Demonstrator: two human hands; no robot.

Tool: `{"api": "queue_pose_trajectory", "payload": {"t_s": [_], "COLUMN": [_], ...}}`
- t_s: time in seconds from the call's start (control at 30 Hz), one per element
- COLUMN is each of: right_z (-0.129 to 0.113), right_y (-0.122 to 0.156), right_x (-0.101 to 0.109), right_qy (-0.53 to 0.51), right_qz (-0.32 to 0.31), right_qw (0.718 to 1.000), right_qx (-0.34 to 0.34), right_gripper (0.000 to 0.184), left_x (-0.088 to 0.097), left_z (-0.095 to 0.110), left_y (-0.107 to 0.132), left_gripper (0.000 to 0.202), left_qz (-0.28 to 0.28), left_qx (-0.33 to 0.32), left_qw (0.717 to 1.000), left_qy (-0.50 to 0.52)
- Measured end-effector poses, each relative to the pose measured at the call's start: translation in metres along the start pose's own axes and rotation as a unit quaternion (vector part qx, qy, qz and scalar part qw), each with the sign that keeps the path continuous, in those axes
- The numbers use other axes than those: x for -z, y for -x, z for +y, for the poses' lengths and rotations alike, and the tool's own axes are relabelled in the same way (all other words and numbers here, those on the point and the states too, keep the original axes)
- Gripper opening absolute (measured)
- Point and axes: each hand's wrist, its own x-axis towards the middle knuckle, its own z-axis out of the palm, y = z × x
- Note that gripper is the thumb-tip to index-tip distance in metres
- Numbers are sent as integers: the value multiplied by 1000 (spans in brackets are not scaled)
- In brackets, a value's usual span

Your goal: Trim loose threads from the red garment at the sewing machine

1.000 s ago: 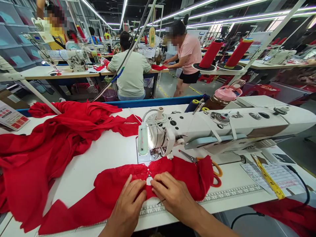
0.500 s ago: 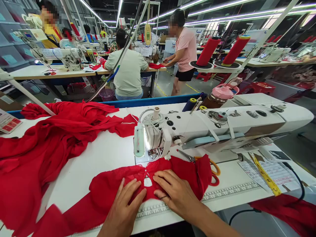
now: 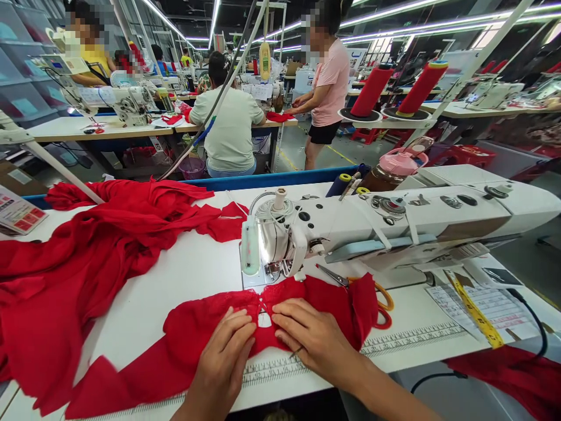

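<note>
A red lace garment piece (image 3: 193,327) lies flat on the white sewing table (image 3: 193,275), just in front of the sewing machine (image 3: 372,225). My left hand (image 3: 221,365) rests on it with fingers stretched, pressing the cloth left of a small opening. My right hand (image 3: 313,339) lies flat on the cloth to the right of that opening, fingers spread; a thin dark pin-like thing shows under it. Both hands sit a little in front of the machine's presser foot (image 3: 275,272).
A big heap of red fabric (image 3: 87,251) covers the table's left side. Orange-handled scissors (image 3: 377,295) lie right of the garment, a yellow tape measure (image 3: 475,313) further right. Red thread cones (image 3: 372,90) and a pink-lidded bottle (image 3: 397,166) stand behind. Other people work at tables beyond.
My hands have shifted slightly on the red lace piece, drawing its two halves closer round the small opening. The fabric heap and machine stay put.
</note>
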Motion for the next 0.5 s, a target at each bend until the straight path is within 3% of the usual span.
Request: {"api": "queue_pose_trajectory", "payload": {"t_s": [0.23,0.5], "right_z": [8,7], "right_y": [3,3], "right_x": [-5,1], "right_qy": [31,34], "right_qz": [-71,-118], "right_qw": [996,989], "right_qx": [-54,-87], "right_gripper": [47,51], "left_x": [-3,4], "left_z": [-16,-21], "left_y": [0,3], "left_gripper": [52,62], "left_qz": [-131,-168], "left_qx": [24,9], "left_qw": [978,965], "left_qy": [-162,-202]}}
